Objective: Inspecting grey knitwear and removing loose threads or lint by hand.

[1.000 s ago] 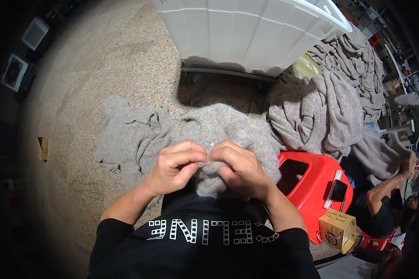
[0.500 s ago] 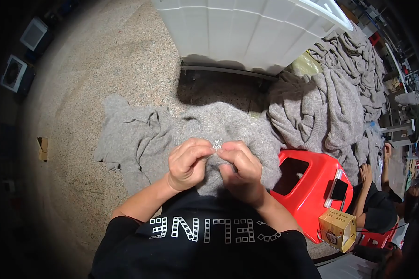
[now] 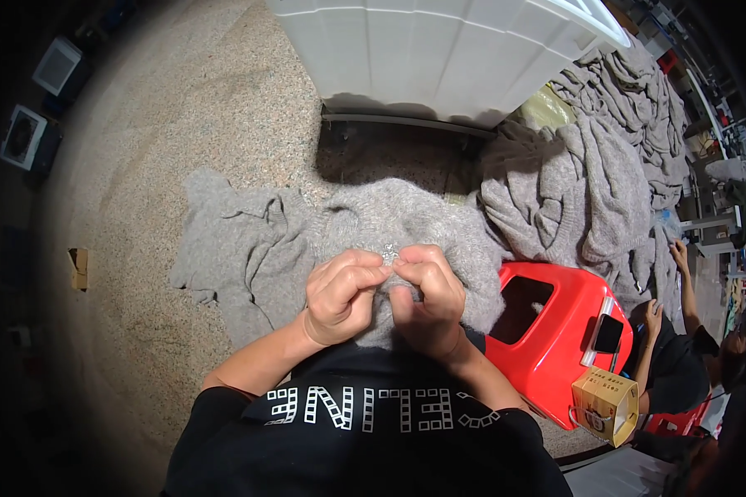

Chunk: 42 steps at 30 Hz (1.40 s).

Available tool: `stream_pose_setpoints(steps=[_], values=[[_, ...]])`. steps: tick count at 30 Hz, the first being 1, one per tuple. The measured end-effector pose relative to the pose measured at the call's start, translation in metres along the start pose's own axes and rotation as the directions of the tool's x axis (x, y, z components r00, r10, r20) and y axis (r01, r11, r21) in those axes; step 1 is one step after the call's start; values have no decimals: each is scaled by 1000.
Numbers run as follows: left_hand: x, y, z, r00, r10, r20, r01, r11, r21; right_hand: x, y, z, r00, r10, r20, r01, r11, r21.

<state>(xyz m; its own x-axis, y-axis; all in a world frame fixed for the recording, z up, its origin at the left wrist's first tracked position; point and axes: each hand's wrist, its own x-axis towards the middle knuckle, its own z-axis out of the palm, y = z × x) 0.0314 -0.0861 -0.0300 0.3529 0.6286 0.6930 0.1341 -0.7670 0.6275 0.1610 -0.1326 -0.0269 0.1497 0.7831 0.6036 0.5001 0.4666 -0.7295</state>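
A fuzzy grey knit garment is spread across my lap, one part of it stretching left onto the floor. Over its middle, my left hand is closed, its thumb and forefinger pinching at the knit. My right hand faces it, also closed, with its fingertips almost touching the left ones. Just beyond the fingertips a small cluster of shiny, silvery bits shows against the knit. Whether it is fixed to the garment I cannot tell, and the fingers hide what lies exactly between them.
A red plastic stool stands at my right, with a phone and a yellow-brown paper bag on it. Ahead is a large pale bin. Grey knits are heaped at right, where another person's hands work.
My two hands have shifted slightly, staying pinched over the same spot, and less of the shiny cluster shows. The other person's hands at the right have moved.
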Motion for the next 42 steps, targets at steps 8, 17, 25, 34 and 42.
stream_pose_setpoints(steps=[8,17,25,34,42], values=[[8,-4,-13,969,132,211,-137,990,11,9,8,-14,989,-46,141,42,999,30],[12,-2,-10,953,-198,231,213,976,-43,4,8,-11,987,-127,97,135,988,-77],[-5,-6,-6,879,-346,328,412,898,-157,9,8,-18,988,-144,49,150,975,-166],[11,-38,6,717,-499,487,558,830,30,-30,-5,-7,504,-11,864,-314,929,195],[-25,-70,15,773,-484,410,456,873,172,-29,-2,-20,510,175,842,-318,948,-5]])
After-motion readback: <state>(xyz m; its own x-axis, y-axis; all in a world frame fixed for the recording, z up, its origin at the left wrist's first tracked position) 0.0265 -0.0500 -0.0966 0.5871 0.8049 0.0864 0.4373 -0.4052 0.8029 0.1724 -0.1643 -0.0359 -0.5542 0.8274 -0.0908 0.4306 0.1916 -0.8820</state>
